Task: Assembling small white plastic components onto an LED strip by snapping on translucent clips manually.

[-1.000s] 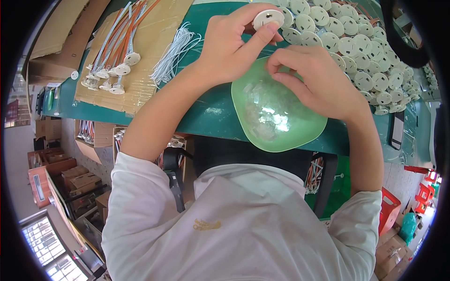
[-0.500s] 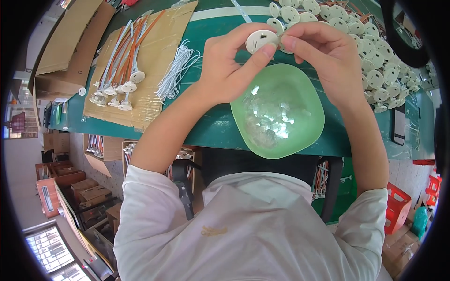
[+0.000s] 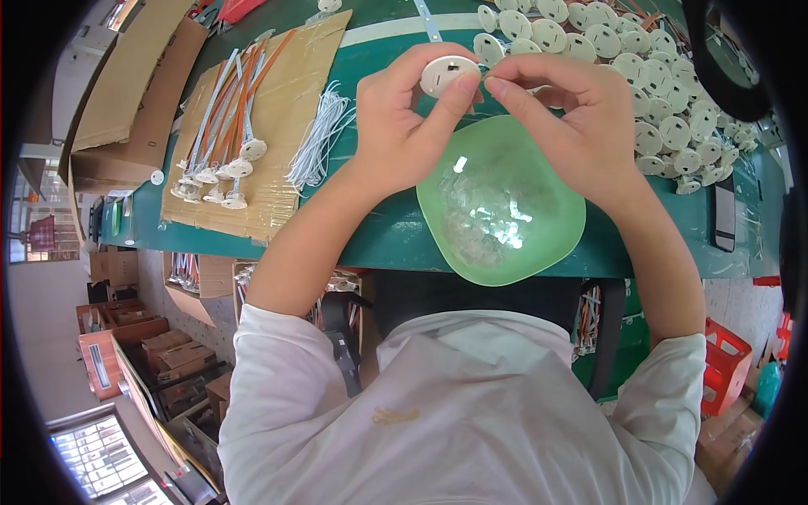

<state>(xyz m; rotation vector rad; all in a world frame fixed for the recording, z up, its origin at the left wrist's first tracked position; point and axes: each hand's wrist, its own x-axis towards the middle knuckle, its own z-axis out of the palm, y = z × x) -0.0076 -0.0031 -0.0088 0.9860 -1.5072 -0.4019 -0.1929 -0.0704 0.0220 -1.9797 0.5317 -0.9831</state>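
Note:
My left hand [image 3: 394,122] grips a white round disc [image 3: 439,79] between thumb and fingers. The disc is tilted, with a small dark slot near its top and a thin slit on its face. A pale strip [image 3: 427,21] with dots along it stretches away just beyond the disc. At the disc's right edge my right hand [image 3: 576,118] is closed in a pinch, thumb against index finger; the tiny thing at its fingertips is too small to name. Below both hands stands a light green bowl [image 3: 551,240] holding shiny clear bits [image 3: 475,231].
Many similar white discs [image 3: 673,130] are heaped at the right, near a phone [image 3: 723,215]. At the left, finished-looking discs with orange and white strips [image 3: 231,126] lie on cardboard [image 3: 278,160], beside a bundle of white wires [image 3: 321,139]. An open carton [image 3: 139,105] stands farther left.
Both hands and the disc have shifted slightly left in the picture. The right hand's pinch stays at the disc's right edge, and the left hand keeps its hold. The whole view has shifted a little.

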